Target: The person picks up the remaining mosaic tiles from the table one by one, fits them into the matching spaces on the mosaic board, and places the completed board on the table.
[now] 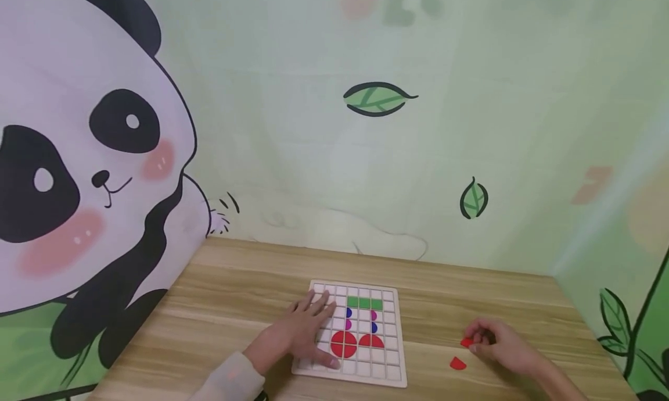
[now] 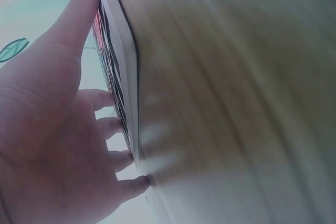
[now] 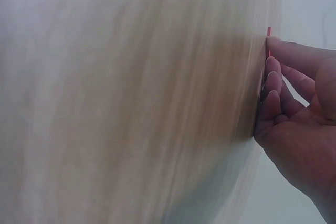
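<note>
A white grid board lies on the table, with my left hand resting fingers spread over its left side. On the board are a row of green squares, small blue and magenta half-round pieces, a red circle of quarter pieces and a red half circle. To the right of the board, my right hand pinches a red quarter-circle piece between thumb and fingers, at the tabletop. Another red quarter-circle piece lies loose just in front of it.
The wood-grain table reaches back to a pale green curtain printed with a panda and leaves. Table surface lies between the board and the right hand.
</note>
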The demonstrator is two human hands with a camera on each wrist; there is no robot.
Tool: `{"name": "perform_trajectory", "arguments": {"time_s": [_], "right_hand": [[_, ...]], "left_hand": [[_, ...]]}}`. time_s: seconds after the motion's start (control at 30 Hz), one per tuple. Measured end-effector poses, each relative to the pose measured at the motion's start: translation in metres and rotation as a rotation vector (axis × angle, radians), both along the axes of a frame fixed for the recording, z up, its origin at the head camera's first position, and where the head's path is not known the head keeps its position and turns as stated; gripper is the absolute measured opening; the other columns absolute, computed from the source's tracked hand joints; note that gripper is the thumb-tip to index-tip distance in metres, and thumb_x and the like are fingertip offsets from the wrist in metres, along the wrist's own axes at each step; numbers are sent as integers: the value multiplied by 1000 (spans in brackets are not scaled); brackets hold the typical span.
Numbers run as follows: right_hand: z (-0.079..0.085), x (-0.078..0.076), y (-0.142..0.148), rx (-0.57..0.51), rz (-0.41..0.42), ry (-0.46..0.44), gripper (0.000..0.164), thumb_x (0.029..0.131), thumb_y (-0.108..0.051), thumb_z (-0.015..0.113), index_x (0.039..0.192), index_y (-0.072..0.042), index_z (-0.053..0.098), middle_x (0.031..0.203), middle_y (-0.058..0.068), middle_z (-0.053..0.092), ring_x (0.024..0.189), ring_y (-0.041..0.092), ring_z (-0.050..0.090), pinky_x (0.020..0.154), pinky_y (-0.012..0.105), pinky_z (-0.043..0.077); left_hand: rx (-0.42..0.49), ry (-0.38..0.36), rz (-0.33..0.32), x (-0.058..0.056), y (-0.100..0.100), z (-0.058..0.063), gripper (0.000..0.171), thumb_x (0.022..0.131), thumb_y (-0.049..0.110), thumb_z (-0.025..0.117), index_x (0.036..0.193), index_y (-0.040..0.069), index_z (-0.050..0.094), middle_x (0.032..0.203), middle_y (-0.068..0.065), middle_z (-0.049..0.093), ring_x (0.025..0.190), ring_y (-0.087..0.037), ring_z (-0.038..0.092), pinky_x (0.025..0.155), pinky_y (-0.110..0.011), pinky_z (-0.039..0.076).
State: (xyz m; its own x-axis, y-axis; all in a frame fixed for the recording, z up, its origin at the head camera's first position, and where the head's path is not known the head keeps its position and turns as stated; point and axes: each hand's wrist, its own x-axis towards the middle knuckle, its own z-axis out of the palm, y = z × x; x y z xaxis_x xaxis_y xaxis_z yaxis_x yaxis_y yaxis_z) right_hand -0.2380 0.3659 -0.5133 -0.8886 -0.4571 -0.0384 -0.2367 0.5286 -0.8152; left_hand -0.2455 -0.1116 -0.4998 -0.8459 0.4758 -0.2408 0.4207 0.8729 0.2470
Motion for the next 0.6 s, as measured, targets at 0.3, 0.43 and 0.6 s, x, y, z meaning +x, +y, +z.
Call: {"name": "perform_trajectory", "arguments": {"time_s": [0.3, 0.43, 0.6], "right_hand": [[7, 2, -6, 9, 11, 2, 16, 98, -4, 73, 109, 3, 64, 94, 8, 58, 83, 10, 52, 69, 23, 48], [4, 4, -5, 24, -2, 23, 15, 97, -2, 72, 110, 3, 64, 95, 8, 60, 82, 9, 51, 67, 23, 46], [-1, 3, -5, 30, -18, 62, 13, 98, -4, 72, 107, 1, 65, 93, 6, 63, 79, 8, 53, 65, 24, 46]], "left_hand": [[4, 15, 1, 0, -1, -2, 127, 74, 87, 72, 170, 20, 25, 178, -9, 11, 163, -42, 5, 128, -64, 17], [7, 9, -1, -1, -1, -3, 127, 74, 88, 71, 171, 21, 24, 179, -8, 10, 163, -41, 4, 128, -64, 16], [2, 8, 2, -2, 0, -4, 127, 74, 88, 72, 171, 21, 24, 179, -8, 10, 163, -41, 4, 128, -64, 16]]}}
